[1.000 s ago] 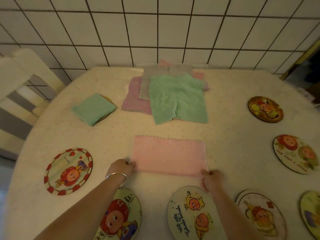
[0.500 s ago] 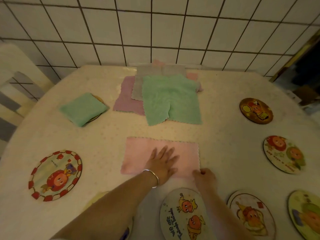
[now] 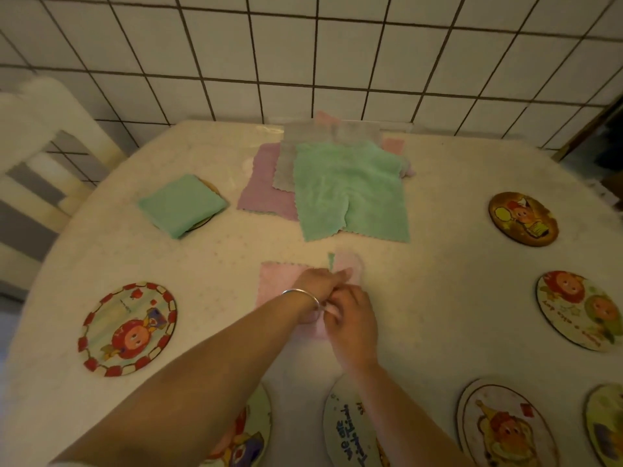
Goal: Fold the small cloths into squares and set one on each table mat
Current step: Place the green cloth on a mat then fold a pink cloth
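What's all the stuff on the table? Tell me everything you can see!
pink cloth: one, pink, table middle, being folded
folded cloth: one, green, on a mat, far left
cloth pile: several, green, grey, purple, pink, far middle
mats: seven bare, cartoon pictures, left, near and right edges
table: one, cream
chair: one, white, far left
wall: white tiles
bracelet: one, silver, left wrist
left hand: on pink cloth
right hand: holds pink cloth
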